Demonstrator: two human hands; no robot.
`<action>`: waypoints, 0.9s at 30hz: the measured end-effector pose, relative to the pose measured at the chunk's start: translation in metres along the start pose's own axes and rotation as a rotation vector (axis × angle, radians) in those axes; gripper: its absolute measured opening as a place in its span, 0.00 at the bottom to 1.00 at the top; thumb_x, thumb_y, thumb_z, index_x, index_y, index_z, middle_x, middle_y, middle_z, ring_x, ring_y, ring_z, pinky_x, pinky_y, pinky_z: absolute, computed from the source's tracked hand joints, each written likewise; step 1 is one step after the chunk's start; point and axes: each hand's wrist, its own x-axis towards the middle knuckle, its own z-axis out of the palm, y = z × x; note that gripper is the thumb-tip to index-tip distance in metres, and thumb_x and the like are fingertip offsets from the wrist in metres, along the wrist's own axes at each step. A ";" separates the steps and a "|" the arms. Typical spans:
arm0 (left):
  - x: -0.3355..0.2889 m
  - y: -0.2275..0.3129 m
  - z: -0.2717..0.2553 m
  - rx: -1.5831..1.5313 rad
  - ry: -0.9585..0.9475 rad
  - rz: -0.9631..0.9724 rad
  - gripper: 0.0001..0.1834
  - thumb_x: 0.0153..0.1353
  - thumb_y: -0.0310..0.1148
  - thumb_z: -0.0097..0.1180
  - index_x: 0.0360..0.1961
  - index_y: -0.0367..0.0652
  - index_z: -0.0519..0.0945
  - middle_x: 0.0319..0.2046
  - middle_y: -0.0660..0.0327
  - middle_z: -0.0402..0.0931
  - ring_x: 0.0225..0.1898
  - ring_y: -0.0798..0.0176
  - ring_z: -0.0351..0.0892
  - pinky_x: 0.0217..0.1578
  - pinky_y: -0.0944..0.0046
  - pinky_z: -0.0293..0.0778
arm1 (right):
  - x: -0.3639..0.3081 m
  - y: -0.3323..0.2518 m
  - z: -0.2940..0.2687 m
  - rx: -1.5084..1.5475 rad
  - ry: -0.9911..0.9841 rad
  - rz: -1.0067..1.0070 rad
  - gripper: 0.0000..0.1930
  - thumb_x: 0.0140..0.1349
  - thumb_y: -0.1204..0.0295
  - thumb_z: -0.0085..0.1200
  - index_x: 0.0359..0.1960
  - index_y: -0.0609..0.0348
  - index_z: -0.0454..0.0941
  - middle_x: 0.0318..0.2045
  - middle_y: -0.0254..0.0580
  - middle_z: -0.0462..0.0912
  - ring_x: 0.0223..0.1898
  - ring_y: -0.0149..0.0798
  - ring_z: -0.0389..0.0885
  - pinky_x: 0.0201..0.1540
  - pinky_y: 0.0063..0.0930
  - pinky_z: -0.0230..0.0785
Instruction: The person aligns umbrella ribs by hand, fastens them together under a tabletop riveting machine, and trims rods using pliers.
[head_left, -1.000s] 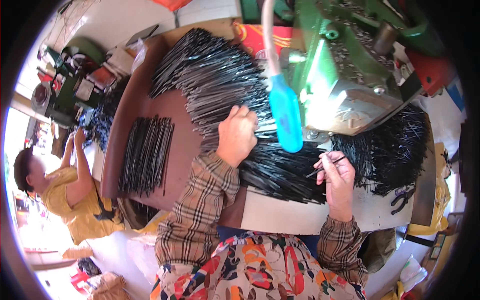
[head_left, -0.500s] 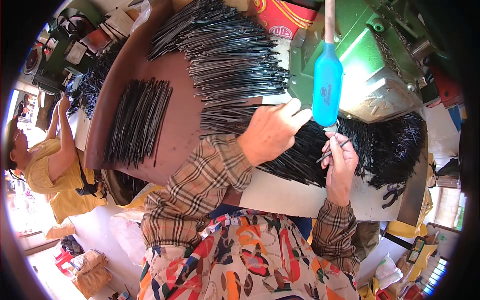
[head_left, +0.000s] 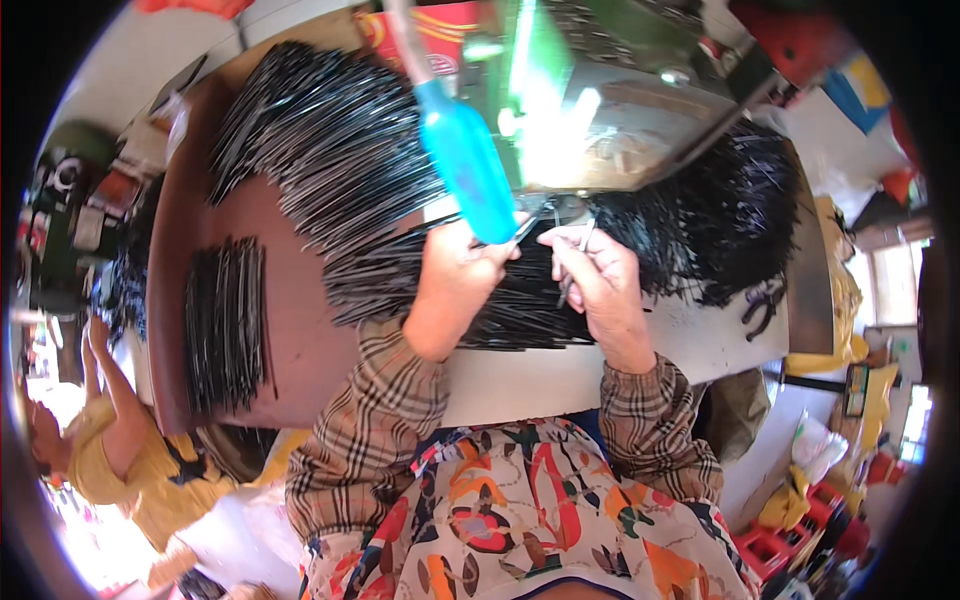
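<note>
My left hand (head_left: pixel 455 285) is closed, its fingertips pinching a thin black rod (head_left: pixel 530 224) whose far end points at the lower edge of the green machine (head_left: pixel 550 80). A blue handle (head_left: pixel 468 165) on a pale shaft hangs in front of that hand and hides part of its fingers. My right hand (head_left: pixel 605 290) is closed too, beside the left, with another slim dark rod (head_left: pixel 566 285) held between the fingers. Below and between both hands lies a heap of black rods (head_left: pixel 525 315).
A curved brown sheet (head_left: pixel 310 350) carries a separate bundle of rods (head_left: pixel 225 325) at left and a long row (head_left: pixel 340 130) behind. A tangled black pile (head_left: pixel 735 220) and dark pliers (head_left: pixel 763 312) lie at right. Another person (head_left: pixel 115 440) works at far left.
My view has shifted, so the bench sits lower and further left. My left hand has reached the machine's lower edge with a rod. The blue handle now leans, and my right hand is turned inward.
</note>
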 end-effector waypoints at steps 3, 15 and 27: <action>-0.002 -0.001 0.004 -0.070 -0.008 -0.020 0.17 0.64 0.25 0.52 0.53 0.35 0.77 0.29 0.68 0.74 0.20 0.81 0.60 0.19 0.80 0.55 | -0.003 0.000 -0.004 -0.009 0.030 0.018 0.09 0.68 0.72 0.50 0.44 0.61 0.80 0.22 0.25 0.74 0.18 0.14 0.64 0.20 0.10 0.54; -0.003 0.007 0.004 -0.070 0.005 -0.045 0.15 0.63 0.22 0.51 0.51 0.32 0.78 0.28 0.64 0.75 0.18 0.81 0.60 0.18 0.79 0.55 | -0.002 -0.001 -0.003 -0.015 0.070 -0.001 0.09 0.68 0.73 0.50 0.43 0.62 0.80 0.22 0.26 0.74 0.20 0.15 0.65 0.22 0.12 0.55; -0.005 0.005 0.004 -0.042 0.029 -0.021 0.15 0.63 0.21 0.51 0.50 0.32 0.78 0.27 0.64 0.75 0.17 0.81 0.60 0.17 0.79 0.55 | -0.003 0.001 -0.003 0.064 0.042 -0.003 0.09 0.68 0.71 0.50 0.43 0.61 0.80 0.23 0.26 0.74 0.19 0.15 0.64 0.20 0.11 0.54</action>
